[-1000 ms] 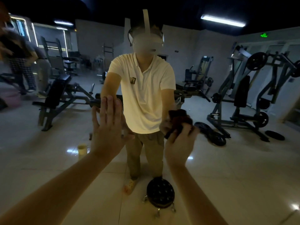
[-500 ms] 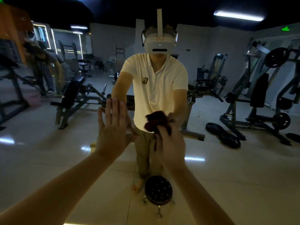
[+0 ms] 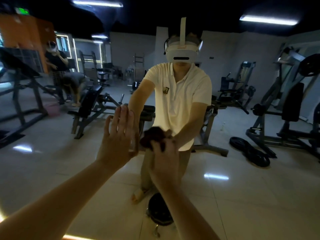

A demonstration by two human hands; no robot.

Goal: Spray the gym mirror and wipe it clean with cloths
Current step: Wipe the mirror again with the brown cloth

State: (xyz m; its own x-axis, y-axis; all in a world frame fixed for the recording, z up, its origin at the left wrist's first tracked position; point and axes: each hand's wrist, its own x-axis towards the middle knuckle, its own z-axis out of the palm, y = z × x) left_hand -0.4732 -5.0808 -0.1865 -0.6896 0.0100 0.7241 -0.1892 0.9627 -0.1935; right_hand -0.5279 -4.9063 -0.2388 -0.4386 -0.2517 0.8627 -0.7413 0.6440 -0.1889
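Note:
The gym mirror [image 3: 242,196] fills the whole view and reflects me, a person in a white shirt with a headset. My left hand [image 3: 117,137] lies flat against the glass with straight fingers, meeting its own reflection. Just to its right, my right hand [image 3: 164,155] grips a bunched dark red cloth [image 3: 152,137] and presses it on the mirror at chest height of my reflection. No spray bottle is in sight.
A round black stool [image 3: 160,213] on casters shows low in the mirror near my feet. Reflected weight benches [image 3: 93,106], machines [image 3: 285,108] and floor plates [image 3: 249,150] stand behind me. Two other people [image 3: 57,66] appear reflected at the far left.
My right hand has carried the cloth leftward across the glass, from well right of my left hand to close beside it. My view has shifted left. The left hand stays flat on the mirror.

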